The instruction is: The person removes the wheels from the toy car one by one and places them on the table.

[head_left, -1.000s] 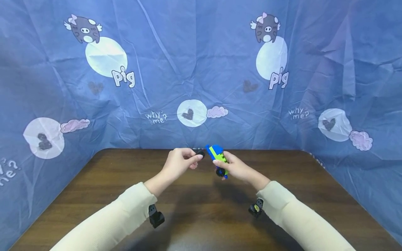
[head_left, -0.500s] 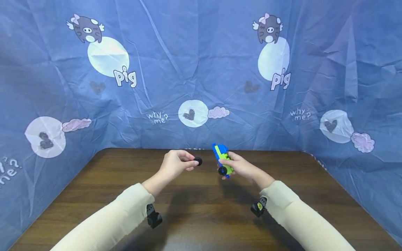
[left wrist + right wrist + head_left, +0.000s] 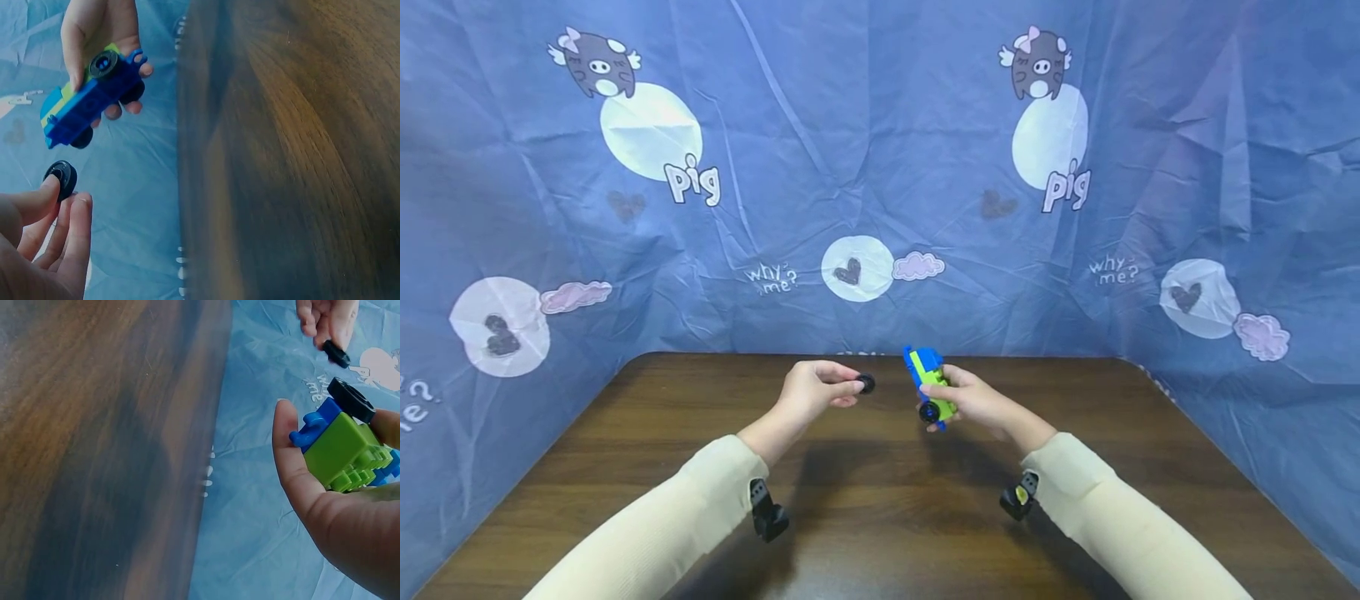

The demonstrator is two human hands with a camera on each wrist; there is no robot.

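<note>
My left hand (image 3: 805, 393) pinches a loose black toy wheel (image 3: 867, 384) between thumb and fingertips, above the far part of the table. To its right, my right hand (image 3: 976, 402) grips a blue and lime-green toy brick car (image 3: 934, 382), thumb across its side. The left wrist view shows the car's blue underside (image 3: 89, 111), tilted, with a black wheel (image 3: 104, 64) near the hooked end and more wheels beyond. A small blue stub (image 3: 52, 119) sticks out near its other end. A gap separates the loose wheel from the car.
The brown wooden table (image 3: 880, 517) lies beneath both hands. Blue printed cloth (image 3: 865, 167) hangs behind it and along both sides. Black wrist cameras (image 3: 767, 510) hang below the sleeves.
The loose wheel and my left hand have drawn left, away from the car. My right hand has shifted slightly right with the car, so the gap has widened.
</note>
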